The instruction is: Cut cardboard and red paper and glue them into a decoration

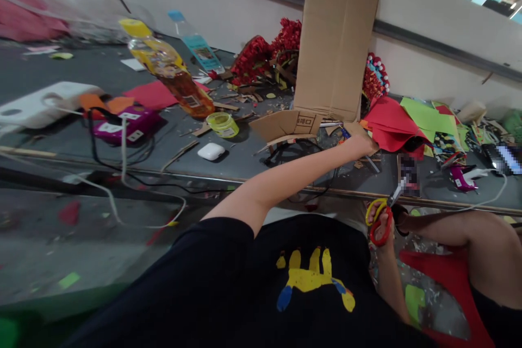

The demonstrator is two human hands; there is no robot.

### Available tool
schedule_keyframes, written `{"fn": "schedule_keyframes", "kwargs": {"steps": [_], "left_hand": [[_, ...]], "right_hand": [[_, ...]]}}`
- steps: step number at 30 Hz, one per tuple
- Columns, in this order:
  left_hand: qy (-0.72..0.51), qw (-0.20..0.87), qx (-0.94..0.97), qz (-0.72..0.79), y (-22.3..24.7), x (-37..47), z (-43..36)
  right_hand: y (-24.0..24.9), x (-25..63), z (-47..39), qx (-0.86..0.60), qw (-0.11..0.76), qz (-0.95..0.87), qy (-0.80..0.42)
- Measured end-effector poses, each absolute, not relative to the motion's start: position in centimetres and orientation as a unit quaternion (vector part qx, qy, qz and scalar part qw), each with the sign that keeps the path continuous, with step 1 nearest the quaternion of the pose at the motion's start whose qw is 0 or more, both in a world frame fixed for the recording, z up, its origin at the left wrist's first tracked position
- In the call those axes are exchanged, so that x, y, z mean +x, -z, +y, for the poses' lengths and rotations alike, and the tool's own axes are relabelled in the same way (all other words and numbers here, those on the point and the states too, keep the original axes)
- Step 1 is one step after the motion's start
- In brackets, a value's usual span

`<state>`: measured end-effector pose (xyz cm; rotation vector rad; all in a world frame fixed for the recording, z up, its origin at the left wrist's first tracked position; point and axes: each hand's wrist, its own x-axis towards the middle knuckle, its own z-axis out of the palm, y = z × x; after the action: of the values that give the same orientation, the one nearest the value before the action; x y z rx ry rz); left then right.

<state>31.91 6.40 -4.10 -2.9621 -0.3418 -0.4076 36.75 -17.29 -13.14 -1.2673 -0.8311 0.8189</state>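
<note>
My left arm stretches across to the right, and my left hand [364, 140] is at the near edge of a stack of red paper [393, 125]. Its fingers are blurred and partly hidden, so whether they grip the paper does not show. Low beside the table edge, my right hand [384, 224] is closed round the handles of scissors [379, 225], one loop yellow and one red. Their blades point up toward the table. Close to my left forearm lies a bent cardboard piece [285, 126], and a tall cardboard sheet [338, 38] leans on the wall behind.
A tilted-looking drink bottle [175, 73], a clear bottle [199, 46], a small yellow-green tub [222, 125] and a white earphone case [211, 151] stand left. Purple power blocks [128, 125] trail cables over the edge. Another person's bare leg [485, 234] is at right, by a red stool [452, 272].
</note>
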Motion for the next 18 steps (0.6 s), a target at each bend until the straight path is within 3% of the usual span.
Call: {"fn": "schedule_keyframes", "kwargs": {"steps": [8,12,18], "left_hand": [[0.146,0.060,-0.982,-0.106,3.0,30.9,7.5],[0.298,0.022,-0.947,-0.115,1.9,27.9,6.6],[0.522,-0.029,-0.852,0.024,3.8,21.3,0.8]], "right_hand": [[11.7,35.9,-17.4,-0.580,0.624,-0.397,-0.341],[10.9,35.3,-17.4,-0.577,0.627,-0.398,-0.339],[10.0,34.7,-15.3,-0.554,0.664,-0.381,-0.327]]}}
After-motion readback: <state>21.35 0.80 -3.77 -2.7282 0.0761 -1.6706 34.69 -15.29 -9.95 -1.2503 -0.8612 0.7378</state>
